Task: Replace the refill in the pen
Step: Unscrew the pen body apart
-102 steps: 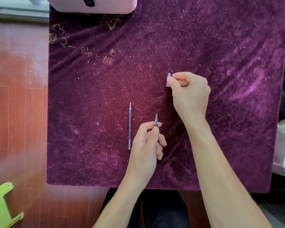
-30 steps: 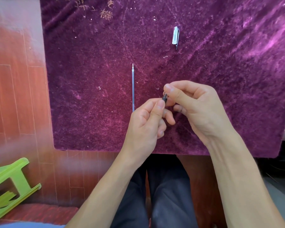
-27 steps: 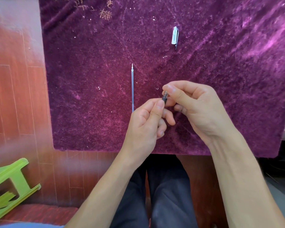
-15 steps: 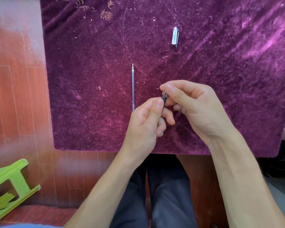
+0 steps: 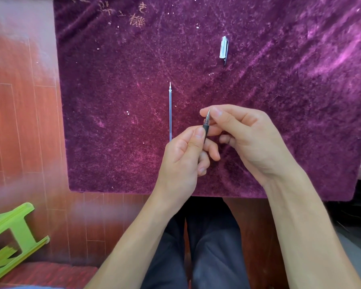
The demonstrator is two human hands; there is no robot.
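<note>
My left hand [image 5: 184,157] grips the pen [image 5: 206,127] by its dark grip section, point upward, above the near part of the purple velvet cloth [image 5: 279,101]. Most of the barrel is hidden in that fist. My right hand [image 5: 248,140] pinches the pen's metal tip cone between thumb and forefinger. A thin clear refill [image 5: 170,113] lies lengthwise on the cloth just left of my left hand, tip pointing away from me. The pen cap [image 5: 224,47], pale with a dark clip, lies farther up the cloth.
The cloth covers a small table with its near edge just above my knees. A reddish wooden floor lies to the left. A green plastic stool [image 5: 10,236] sits at the lower left on the floor.
The cap, held by my right hand 3.4 s ago, now lies on the cloth. That hand has come to the pen tip and slid its pinch slightly up the cone.
</note>
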